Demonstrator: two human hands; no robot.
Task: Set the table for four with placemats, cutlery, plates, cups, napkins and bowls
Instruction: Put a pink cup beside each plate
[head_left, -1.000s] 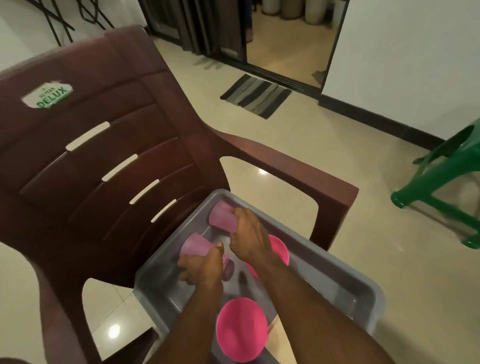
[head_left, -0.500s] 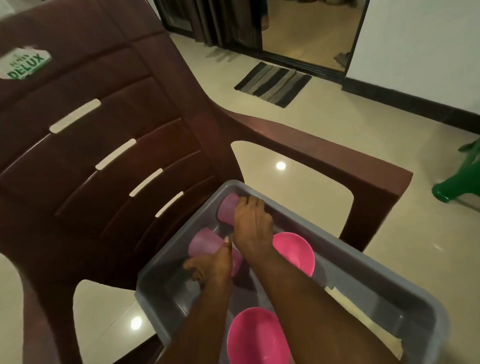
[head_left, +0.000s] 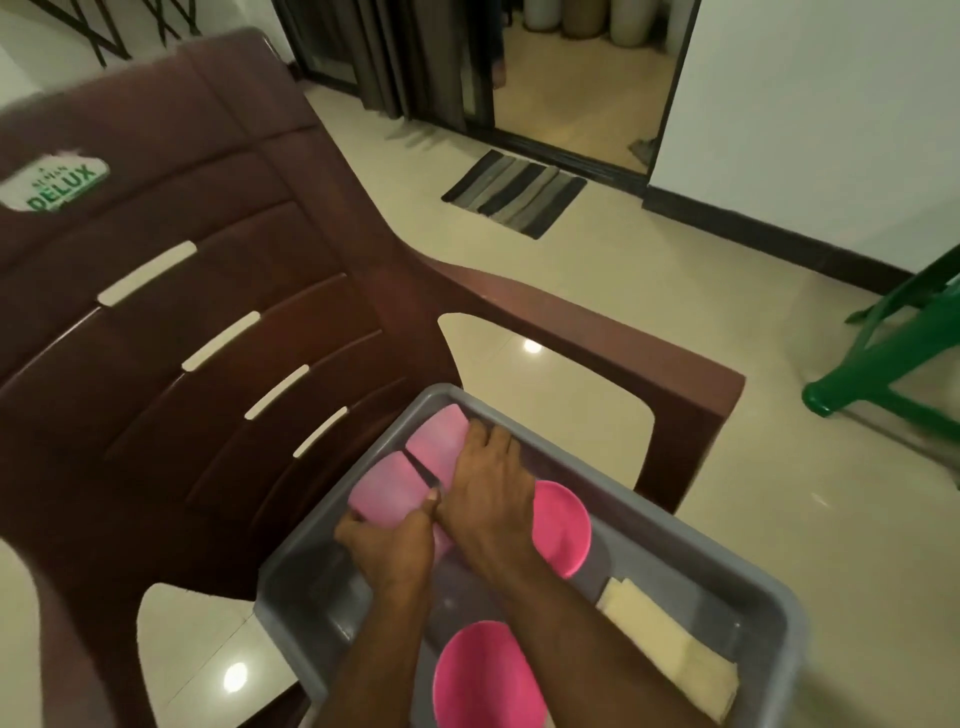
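Near edge, 6 o'clock: a pink bowl (head_left: 488, 675) lies in the grey tub (head_left: 769, 613), which sits on the seat of a brown chair (head_left: 171, 395). At 4 o'clock in the tub, a cream folded cloth (head_left: 670, 649), probably napkins or a placemat; cannot tell which.

Mid tub: both forearms reach in from 6 o'clock. Left hand (head_left: 389, 545) has its fingers curled round the near cup (head_left: 384, 491), thumb pointing up along it. Right hand (head_left: 493, 488) lies over the far cup (head_left: 436, 441), fingers bent across its side; a grip seems likely, but the underside is hidden. Both cups lie on their sides, side by side, touching or nearly so, at the tub's 11 o'clock corner. A second pink bowl (head_left: 563, 525) sits just right of the right wrist, at 3 o'clock from it.

Far: doormat (head_left: 514, 197) at 12 o'clock by a doorway; green chair (head_left: 893, 353) at 3 o'clock.

Progress, as a judgement: no tabletop in view, so nothing can be confirmed as laid. Two cups, two bowls and the cloth are still in the tub. Cutlery and plates not seen. The step in hand looks like lifting cups out; carrying and placing remain
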